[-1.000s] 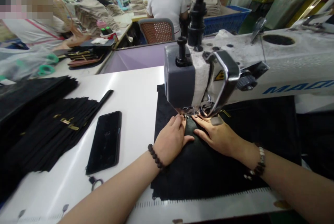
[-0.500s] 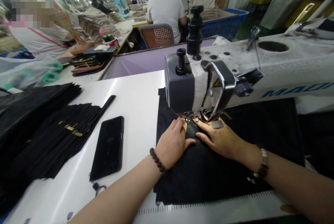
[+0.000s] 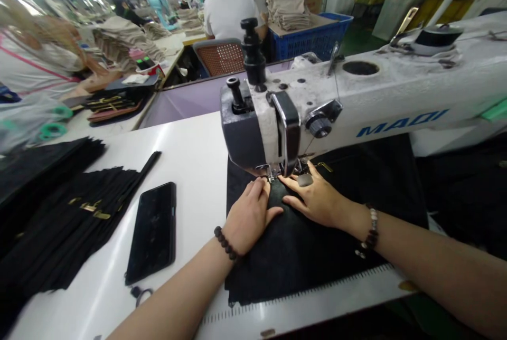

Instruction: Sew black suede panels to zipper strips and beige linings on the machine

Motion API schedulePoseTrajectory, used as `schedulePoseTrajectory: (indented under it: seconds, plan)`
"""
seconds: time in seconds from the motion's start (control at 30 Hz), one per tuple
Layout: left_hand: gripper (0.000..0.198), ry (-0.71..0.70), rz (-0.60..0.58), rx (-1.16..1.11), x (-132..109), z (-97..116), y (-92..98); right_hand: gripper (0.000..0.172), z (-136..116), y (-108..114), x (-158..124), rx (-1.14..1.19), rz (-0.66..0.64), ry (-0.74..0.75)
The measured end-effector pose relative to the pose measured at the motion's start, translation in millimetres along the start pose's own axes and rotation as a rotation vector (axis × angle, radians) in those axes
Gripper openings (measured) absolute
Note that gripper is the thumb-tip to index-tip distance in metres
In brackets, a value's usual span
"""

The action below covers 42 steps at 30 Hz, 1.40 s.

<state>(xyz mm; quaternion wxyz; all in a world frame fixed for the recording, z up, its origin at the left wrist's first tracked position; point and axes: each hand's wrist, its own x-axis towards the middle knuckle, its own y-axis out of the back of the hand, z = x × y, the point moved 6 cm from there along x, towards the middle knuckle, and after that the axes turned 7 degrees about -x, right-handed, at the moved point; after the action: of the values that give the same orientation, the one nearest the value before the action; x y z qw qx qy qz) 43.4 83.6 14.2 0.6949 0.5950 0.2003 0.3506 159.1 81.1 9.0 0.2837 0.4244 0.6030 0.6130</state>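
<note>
Black fabric (image 3: 317, 245) lies flat under the head of a white sewing machine (image 3: 336, 97). My left hand (image 3: 247, 213) rests on the fabric left of the presser foot (image 3: 272, 172), fingers stretched forward and thumb out to the side. To the right of the foot, my right hand (image 3: 317, 197) presses the cloth with its fingers spread. A flat grey piece (image 3: 304, 179) sits on the fingers of that hand. Beyond its fingertips a gold zipper pull (image 3: 325, 167) shows on the fabric. The needle itself is too small to make out.
On the white table (image 3: 194, 155) lies a black phone (image 3: 152, 232) with a ring strap. Black zippered pieces (image 3: 91, 213) are stacked at the left. Across the table are a seated person (image 3: 229, 12), another at the left, and a blue basket (image 3: 309, 39).
The whole view has shifted, so the machine and my hands appear further left. Both hands keep nearly the same place on the fabric beside the presser foot.
</note>
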Motion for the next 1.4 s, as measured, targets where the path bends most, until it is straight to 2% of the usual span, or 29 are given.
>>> schedulePoseTrajectory:
  seconds: [0.13, 0.2, 0.3, 0.4, 0.47, 0.73, 1.07, 1.4]
  plan:
    - [0.053, -0.028, 0.02, 0.065, -8, 9, 1.6, 0.043, -6, 7, -6, 0.034, -0.01, -0.011]
    - [0.055, -0.081, 0.037, 0.1, -27, 23, 0.7, 0.041, -18, 11, -21, 0.056, -0.019, -0.006]
    - [0.049, -0.134, 0.049, 0.091, -68, 50, -1.4, 0.035, -44, 14, -56, 0.045, -0.029, 0.031]
    - [0.043, -0.097, 0.069, -0.01, -99, 67, 1.0, 0.037, -65, 15, -88, 0.033, -0.036, 0.044]
    - [0.042, -0.056, 0.093, -0.079, -108, 71, 4.0, 0.037, -71, 16, -99, 0.035, -0.032, 0.042]
    - [0.038, -0.009, 0.149, -0.162, -108, 68, 7.2, 0.038, -70, 15, -98, 0.018, -0.04, 0.037]
    - [0.039, -0.005, 0.127, -0.173, -109, 68, 5.8, 0.045, -72, 12, -95, -0.015, -0.09, 0.038]
    - [0.038, 0.033, 0.122, -0.234, -109, 66, 6.3, 0.044, -74, 18, -94, 0.065, -0.109, 0.119]
